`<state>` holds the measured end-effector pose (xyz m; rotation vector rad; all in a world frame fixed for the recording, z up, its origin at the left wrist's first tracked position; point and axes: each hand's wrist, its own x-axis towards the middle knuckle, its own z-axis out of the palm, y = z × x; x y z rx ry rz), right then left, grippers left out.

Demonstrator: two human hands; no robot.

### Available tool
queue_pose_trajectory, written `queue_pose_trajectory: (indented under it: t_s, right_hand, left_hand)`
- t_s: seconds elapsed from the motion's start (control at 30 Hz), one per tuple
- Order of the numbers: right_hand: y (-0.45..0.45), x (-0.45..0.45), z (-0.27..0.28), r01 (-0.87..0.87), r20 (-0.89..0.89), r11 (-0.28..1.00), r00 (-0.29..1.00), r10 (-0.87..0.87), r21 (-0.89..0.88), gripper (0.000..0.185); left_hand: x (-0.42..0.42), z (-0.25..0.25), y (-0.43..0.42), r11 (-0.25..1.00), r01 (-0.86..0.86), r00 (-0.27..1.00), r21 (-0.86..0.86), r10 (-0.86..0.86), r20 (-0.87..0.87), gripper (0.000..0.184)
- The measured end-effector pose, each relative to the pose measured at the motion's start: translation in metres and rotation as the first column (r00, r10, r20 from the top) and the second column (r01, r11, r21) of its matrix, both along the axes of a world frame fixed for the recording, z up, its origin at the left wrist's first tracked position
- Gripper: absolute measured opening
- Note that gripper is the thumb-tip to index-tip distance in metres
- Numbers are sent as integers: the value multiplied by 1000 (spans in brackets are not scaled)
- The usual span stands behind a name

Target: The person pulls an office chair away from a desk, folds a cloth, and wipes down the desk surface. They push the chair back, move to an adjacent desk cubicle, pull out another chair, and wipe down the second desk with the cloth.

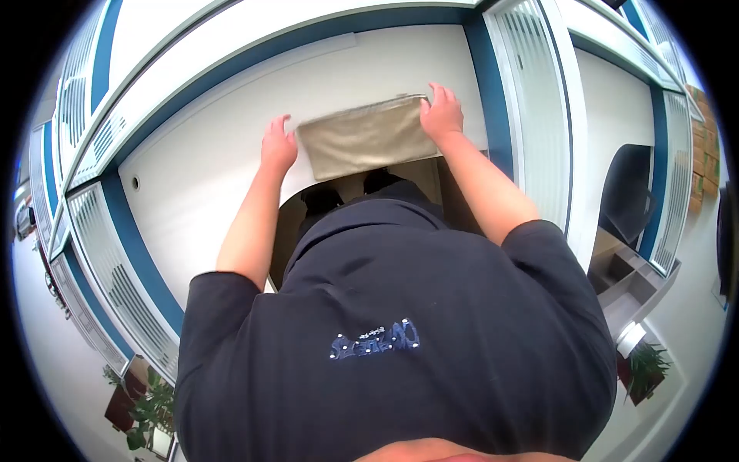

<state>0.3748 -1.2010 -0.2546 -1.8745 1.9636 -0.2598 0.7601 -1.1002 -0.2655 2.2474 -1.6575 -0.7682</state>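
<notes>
A flat, shiny beige pouch (362, 140) is held slightly tilted over the near edge of the white desk, its right end higher than its left. A thin darker line, perhaps a zipper, runs along its top edge. My right hand (443, 115) grips the upper right corner, with the thumb on the near face and the fingers behind. Just off the pouch's left edge is my left hand (279, 146), its fingers apart and holding nothing. Whatever lies behind the pouch is hidden.
The white desk (223, 127) is bordered by blue-edged partitions (493, 100) at the back and sides. A round cable hole (136, 183) is at its left. To the right are a dark chair (625, 192) and a grey shelf unit (631, 281). Plants (154, 408) stand behind at left.
</notes>
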Motion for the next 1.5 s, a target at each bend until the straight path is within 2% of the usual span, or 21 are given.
queue_pose_trajectory:
  t_s: [0.03, 0.07, 0.1, 0.13, 0.17, 0.2, 0.23, 0.27, 0.33, 0.4, 0.53, 0.7, 0.77, 0.83, 0.93, 1.07, 1.13, 1.23, 1.37, 1.47, 1.5]
  right_hand:
    - [2, -4, -6, 8, 4, 1000, 1000, -8, 11, 49]
    - [7, -3, -11, -61, -34, 998, 998, 61, 13, 56]
    - [10, -5, -16, -131, -70, 991, 989, 132, 15, 63]
    - [17, -4, -20, -129, -69, 991, 989, 131, 31, 63]
    - [27, 1, -19, -263, -148, 964, 953, 266, 41, 66]
    - [33, 5, -19, -394, -224, 917, 891, 396, 57, 70]
    - [38, 6, -26, -397, -223, 916, 889, 401, 64, 70]
    - [46, 9, -32, -458, -210, 883, 857, 470, 104, 73]
    - [60, 1, -47, -517, -195, 844, 821, 537, 144, 76]
    - [69, -10, -67, -528, -127, 834, 827, 548, 161, 80]
    - [80, -4, -76, -497, -105, 862, 856, 506, 104, 82]
    - [86, 8, -74, -506, -112, 860, 852, 511, 69, 83]
    - [80, 12, -76, -507, -126, 855, 846, 518, 111, 82]
    - [61, 10, -75, -494, -142, 865, 853, 502, 92, 81]
    - [9, -18, -74, -478, -170, 876, 860, 481, 61, 80]
    - [-64, -23, -67, -455, -282, 882, 837, 470, 119, 79]
    - [-103, -19, -65, -430, -377, 899, 821, 429, 86, 77]
    - [-148, -17, -72, -444, -377, 896, 832, 408, -11, 76]
    - [-151, -16, -72, -449, -399, 894, 821, 408, -10, 75]
    - [-146, -13, -73, -403, -307, 915, 874, 376, -28, 75]
    - [-140, -11, -76, -395, -329, 918, 872, 364, -32, 74]
  left_hand:
    - [-18, -12, -20, 998, -9, 994, -64, 16, 105, 52]
    - [-38, -23, -31, 992, -13, 978, -126, 39, 207, 56]
    - [-69, -14, -43, 996, 50, 967, -73, -30, 254, 59]
    - [-98, -4, -49, 994, 109, 951, -15, -100, 293, 62]
    - [-122, -2, -46, 994, 110, 951, 0, -105, 291, 62]
    - [-143, -1, -41, 959, 281, 907, 17, -271, 323, 65]
    - [-154, -5, -35, 896, 442, 835, 35, -425, 350, 68]
    - [-157, -11, -22, 898, 437, 837, 42, -424, 345, 68]
    - [-169, -36, 5, 827, 536, 768, 172, -562, 307, 71]
    - [-172, -45, 11, 829, 532, 768, 170, -557, 314, 71]
    - [-164, -46, 16, 811, 544, 753, 214, -584, 301, 71]
    - [-153, -32, 18, 783, 532, 723, 323, -618, 309, 70]
    - [-151, -32, 15, 780, 516, 727, 355, -618, 300, 70]
    - [-152, -32, -4, 804, 536, 754, 256, -593, 284, 71]
    - [-187, -32, -54, 819, 523, 760, 234, -573, 306, 72]
    - [-219, -33, -115, 857, 484, 784, 177, -515, 348, 71]
    - [-232, -39, -148, 881, 450, 800, 144, -469, 373, 71]
    - [-235, -43, -183, 913, 400, 814, 78, -394, 427, 71]
    - [-232, -49, -186, 915, 403, 818, 13, -367, 443, 71]
    - [-224, -52, -182, 910, 415, 814, -7, -367, 450, 71]
    - [-221, -52, -178, 907, 422, 814, -17, -370, 448, 71]
